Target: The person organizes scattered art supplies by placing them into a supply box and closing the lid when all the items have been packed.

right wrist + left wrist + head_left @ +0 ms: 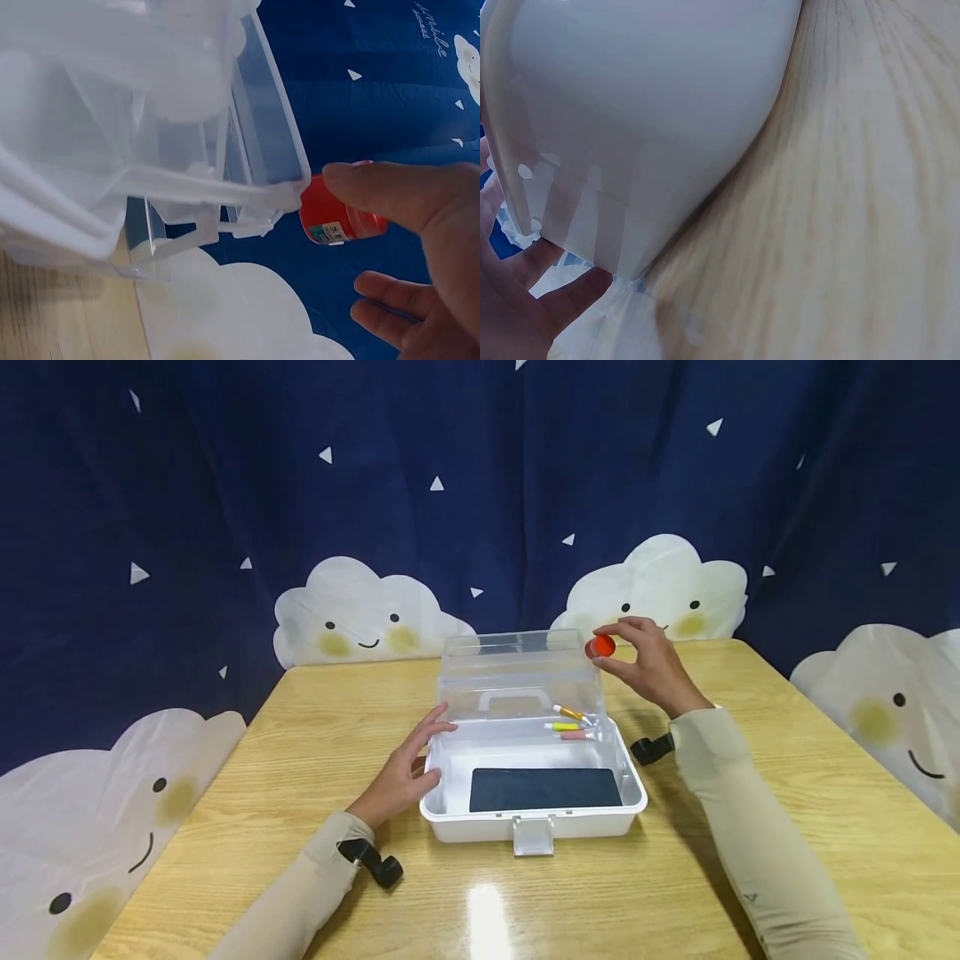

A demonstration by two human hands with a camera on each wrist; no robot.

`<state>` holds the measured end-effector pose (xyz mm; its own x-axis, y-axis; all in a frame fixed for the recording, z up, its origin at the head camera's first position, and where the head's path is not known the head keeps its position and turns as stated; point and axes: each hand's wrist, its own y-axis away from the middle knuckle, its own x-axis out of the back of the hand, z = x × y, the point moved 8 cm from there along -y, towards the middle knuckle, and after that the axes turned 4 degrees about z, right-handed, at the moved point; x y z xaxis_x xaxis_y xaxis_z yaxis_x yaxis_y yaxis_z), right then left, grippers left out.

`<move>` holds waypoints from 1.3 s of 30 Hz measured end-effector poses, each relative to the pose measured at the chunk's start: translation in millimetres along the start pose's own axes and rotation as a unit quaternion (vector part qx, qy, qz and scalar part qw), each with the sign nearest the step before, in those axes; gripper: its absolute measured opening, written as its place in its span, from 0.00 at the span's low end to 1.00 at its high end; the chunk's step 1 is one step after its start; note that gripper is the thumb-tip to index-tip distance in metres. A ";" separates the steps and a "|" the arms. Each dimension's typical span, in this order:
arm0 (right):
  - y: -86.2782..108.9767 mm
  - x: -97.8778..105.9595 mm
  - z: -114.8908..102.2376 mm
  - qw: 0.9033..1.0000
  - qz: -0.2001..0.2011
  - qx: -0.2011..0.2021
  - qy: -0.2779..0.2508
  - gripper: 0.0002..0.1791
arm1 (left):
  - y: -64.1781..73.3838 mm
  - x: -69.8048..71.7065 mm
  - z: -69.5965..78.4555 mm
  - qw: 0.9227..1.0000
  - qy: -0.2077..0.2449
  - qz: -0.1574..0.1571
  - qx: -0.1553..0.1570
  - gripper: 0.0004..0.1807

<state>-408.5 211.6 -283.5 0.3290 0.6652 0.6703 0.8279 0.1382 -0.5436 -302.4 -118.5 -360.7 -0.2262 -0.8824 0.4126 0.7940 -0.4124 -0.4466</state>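
A white storage box (pixel 534 827) stands on the table with its clear lid (pixel 521 677) raised at the back. My left hand (pixel 405 777) rests at the box's left rim, its fingers spread and fairly straight, the thumb reaching over the rim. In the left wrist view, two fingers (pixel 577 296) touch the box's outer wall near its end. Above the lid's right corner, my right hand (pixel 652 664) pinches a small round red container (pixel 602 647) between thumb and fingers. A printed sticker shows on the red container (pixel 322 217) in the right wrist view.
Inside the box lie a dark flat rectangular piece (pixel 543 789) and several small tubes, among them an orange one (pixel 572 713), a yellow one (pixel 566 727) and a pink one (pixel 576 736). A wooden table (pixel 352 693) carries it. Behind hangs a dark blue curtain (pixel 480 485) with clouds.
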 end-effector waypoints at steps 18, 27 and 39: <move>1.1 -15.5 -9.4 0.999 -0.041 -0.005 -0.015 0.25 | -0.4 1.4 0.2 1.000 -0.002 0.003 -0.005 0.33; 2.6 -20.1 -8.6 0.999 -0.052 -0.010 0.002 0.26 | -0.5 0.9 1.8 1.000 0.003 -0.001 -0.005 0.33; 5.8 -27.7 -7.9 0.995 -0.097 -0.003 0.023 0.30 | 0.3 0.5 0.4 1.000 -0.003 -0.001 -0.006 0.33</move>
<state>-409.2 188.2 -301.2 0.1828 0.5929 0.7842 0.8804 0.2563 -0.3990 -302.0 -119.0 -360.3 -0.2235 -0.8802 0.4187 0.7863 -0.4166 -0.4562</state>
